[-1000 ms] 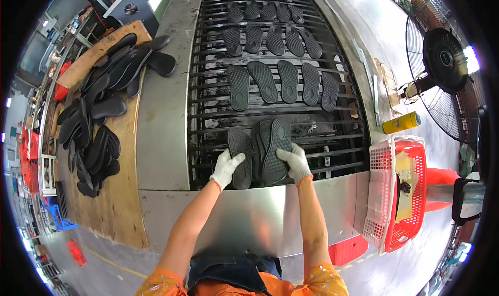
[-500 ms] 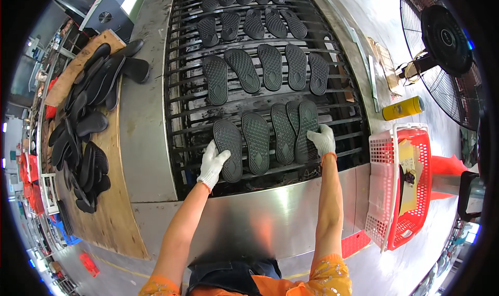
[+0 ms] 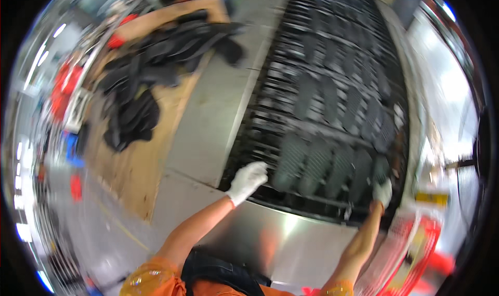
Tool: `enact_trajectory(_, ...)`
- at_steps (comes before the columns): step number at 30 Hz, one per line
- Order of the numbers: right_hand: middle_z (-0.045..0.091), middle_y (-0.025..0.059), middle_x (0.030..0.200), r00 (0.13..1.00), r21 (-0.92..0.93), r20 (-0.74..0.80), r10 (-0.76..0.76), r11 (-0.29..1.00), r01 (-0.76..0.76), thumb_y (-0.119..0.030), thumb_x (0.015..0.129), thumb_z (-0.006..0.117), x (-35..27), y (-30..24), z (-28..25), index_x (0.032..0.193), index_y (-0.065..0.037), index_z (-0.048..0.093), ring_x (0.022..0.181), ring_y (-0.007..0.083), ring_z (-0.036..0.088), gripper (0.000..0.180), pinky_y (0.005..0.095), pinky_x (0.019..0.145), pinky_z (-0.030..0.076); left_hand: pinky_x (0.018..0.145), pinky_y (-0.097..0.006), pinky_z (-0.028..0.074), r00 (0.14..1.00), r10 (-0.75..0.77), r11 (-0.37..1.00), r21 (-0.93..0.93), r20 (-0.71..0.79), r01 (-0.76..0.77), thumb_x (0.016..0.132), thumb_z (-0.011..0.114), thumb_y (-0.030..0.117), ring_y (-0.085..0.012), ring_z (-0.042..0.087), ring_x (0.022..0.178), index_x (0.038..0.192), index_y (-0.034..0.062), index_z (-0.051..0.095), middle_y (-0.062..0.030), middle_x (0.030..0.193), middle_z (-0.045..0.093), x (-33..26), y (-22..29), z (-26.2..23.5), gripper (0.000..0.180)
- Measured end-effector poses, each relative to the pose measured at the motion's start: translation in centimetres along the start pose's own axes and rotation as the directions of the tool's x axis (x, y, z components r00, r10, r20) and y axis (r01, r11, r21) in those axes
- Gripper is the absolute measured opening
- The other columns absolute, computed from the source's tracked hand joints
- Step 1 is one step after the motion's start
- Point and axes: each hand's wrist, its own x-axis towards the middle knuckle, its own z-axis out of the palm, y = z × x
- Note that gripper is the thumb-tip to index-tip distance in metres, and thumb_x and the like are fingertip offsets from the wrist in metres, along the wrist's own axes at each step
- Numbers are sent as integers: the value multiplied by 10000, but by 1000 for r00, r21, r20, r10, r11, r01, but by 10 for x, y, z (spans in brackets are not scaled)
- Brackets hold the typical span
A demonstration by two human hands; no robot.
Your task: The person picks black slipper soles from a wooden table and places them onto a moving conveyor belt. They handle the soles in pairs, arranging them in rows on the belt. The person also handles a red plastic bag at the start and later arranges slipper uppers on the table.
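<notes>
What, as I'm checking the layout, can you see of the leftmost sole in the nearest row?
The leftmost sole is dark, long and round-ended, perhaps rubber or foam. Its upward face looks textured, though blur hides the pattern. It lies on a dark grate, lengthwise from the person, far end slightly right. Another sole lies close on its right; the left grip, white-gloved, is just to its left, contact unclear.

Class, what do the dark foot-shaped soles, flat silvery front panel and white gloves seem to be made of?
Soles: perhaps rubber or foam, matt; dull, patterned surface, though blurred.
Front panel: probably bare metal, smooth; bright glare, orange reflection.
Gloves: likely fabric, matt; no shine shows.
</notes>
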Motion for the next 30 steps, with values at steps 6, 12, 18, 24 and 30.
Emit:
enact_trajectory(6,625,257,1208,991,-315,-120,-62,949,21,-121,835,647,-10,16,6,1241,10,591,1157,438,572,430,504,994,455,908,-324,547,982,-67,997,-55,-176,58,943,700,179,-160,678,1005,1277,12,634,-76,1088,719,-44,-8,-53,380)
enact_trajectory(12,588,244,1273,929,-266,-30,-369,899,349,-51,803,699,-94,-85,56,1321,25,542,1214,416,536,546,475,1055,420,782,-296,568,904,-130,979,-196,-406,52,924,711,144,-143,667,900,1203,15,659,-70,1024,701,-79,-55,-125,311)
enact_trajectory(18,580,253,1293,660,-11,138,-739,665,747,-80,803,736,-201,-205,126,1300,20,558,1239,421,523,537,496,1090,408,712,-268,526,782,-180,898,-424,-597,-117,912,690,103,-132,627,810,1203,7,647,-50,990,677,-85,-70,-206,310)
enact_trajectory(24,541,196,1362,410,155,446,-795,520,840,-116,804,747,-322,-353,169,1338,-119,537,1208,413,542,574,497,1005,485,677,-296,527,670,-294,726,-616,-681,-307,918,630,12,-160,626,800,1371,7,487,-75,984,628,-78,-81,-305,474)
enact_trajectory(30,550,166,1350,218,189,527,-821,364,912,-103,769,762,-395,-485,228,1382,-97,499,1232,405,521,668,472,1048,462,656,-301,554,525,-435,637,-663,-731,-394,910,687,85,-169,656,789,1451,49,427,-69,992,625,-69,-90,-398,601)
